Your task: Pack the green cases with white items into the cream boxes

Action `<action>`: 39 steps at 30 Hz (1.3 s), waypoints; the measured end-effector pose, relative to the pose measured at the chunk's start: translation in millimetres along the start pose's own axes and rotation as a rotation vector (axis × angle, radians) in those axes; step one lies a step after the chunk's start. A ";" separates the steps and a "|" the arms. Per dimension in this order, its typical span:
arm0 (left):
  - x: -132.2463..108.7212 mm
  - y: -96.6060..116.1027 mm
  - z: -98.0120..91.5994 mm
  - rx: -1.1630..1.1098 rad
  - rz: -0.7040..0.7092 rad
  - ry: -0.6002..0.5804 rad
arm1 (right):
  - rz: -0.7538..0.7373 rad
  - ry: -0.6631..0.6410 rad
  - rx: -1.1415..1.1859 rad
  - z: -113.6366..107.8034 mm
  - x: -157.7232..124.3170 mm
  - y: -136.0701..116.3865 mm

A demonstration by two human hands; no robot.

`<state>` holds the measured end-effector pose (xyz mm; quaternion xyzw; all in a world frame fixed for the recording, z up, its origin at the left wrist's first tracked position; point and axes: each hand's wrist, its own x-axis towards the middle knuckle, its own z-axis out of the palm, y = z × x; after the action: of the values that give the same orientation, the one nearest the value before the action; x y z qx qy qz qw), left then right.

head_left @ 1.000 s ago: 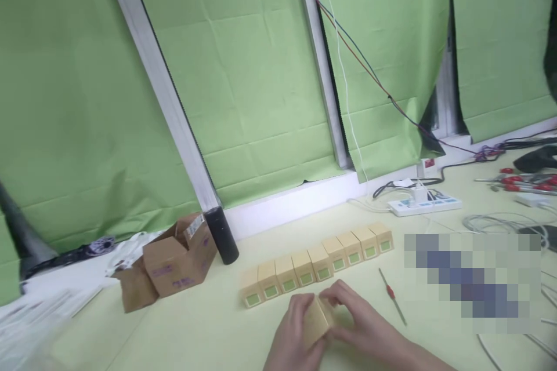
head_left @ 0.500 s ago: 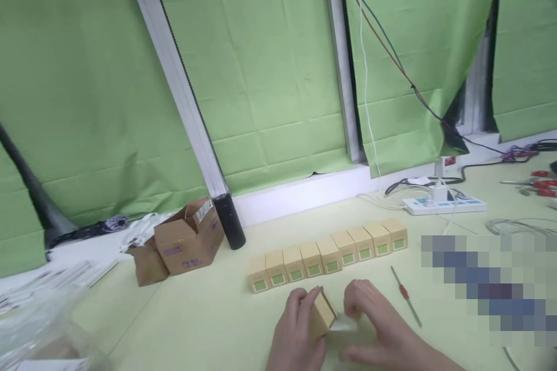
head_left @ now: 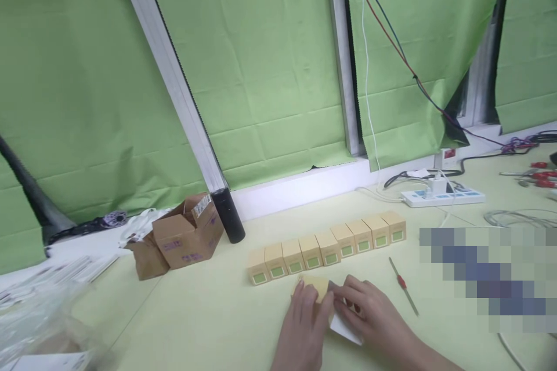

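Small tan box point(head_left: 317, 288) sits low on the pale green table point(head_left: 209, 319), near the bottom centre of the view, clasped between both hands. Left hand point(head_left: 304, 324) wraps its fingers over the box's left face, gripping. Right hand point(head_left: 375, 317) is closed on the box's right edge with its fingertips and lies over a white sheet point(head_left: 347, 331) at 5 o'clock from the box. Row of boxes with green labels point(head_left: 328, 246) stands just beyond at 12 o'clock, side by side. Red-handled screwdriver point(head_left: 402, 285) at 3 o'clock, apart. Open cardboard carton point(head_left: 185, 237) and black cylinder point(head_left: 228, 215) at 10 o'clock. Power strip point(head_left: 444, 197) at 1 o'clock, far.
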<state>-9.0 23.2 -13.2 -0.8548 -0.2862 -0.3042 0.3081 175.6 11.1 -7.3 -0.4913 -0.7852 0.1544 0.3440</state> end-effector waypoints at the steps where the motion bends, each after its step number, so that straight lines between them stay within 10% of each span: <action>1: 2.9 0.1 -1.8 0.025 0.031 0.025 | 0.032 -0.020 0.111 0.1 -0.5 -1.4; 5: 6.4 1.5 -8.8 0.079 0.093 0.139 | 0.089 -0.067 0.640 6.6 -1.0 -2.9; 9: 1.1 4.0 -17.3 0.065 0.171 0.013 | 0.101 -0.193 1.098 13.1 1.5 -5.8; 19: -9.8 1.4 -9.3 0.005 0.067 0.016 | 0.291 -0.079 1.392 32.8 -2.4 -2.0; 28: -6.0 -16.1 -5.9 -0.209 -0.652 0.130 | 0.227 0.065 0.697 8.8 4.7 13.7; 33: 8.9 -20.4 -7.5 -0.885 -1.241 0.362 | 0.122 0.102 0.402 1.4 5.0 20.1; 39: 26.6 4.5 -18.4 -1.828 -1.485 0.289 | -0.336 0.173 0.065 -2.4 2.1 8.9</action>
<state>5.0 15.4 15.2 -0.3401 -0.3514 -0.5937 -0.6390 182.6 16.8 -9.9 -0.3531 -0.8183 0.0773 0.4470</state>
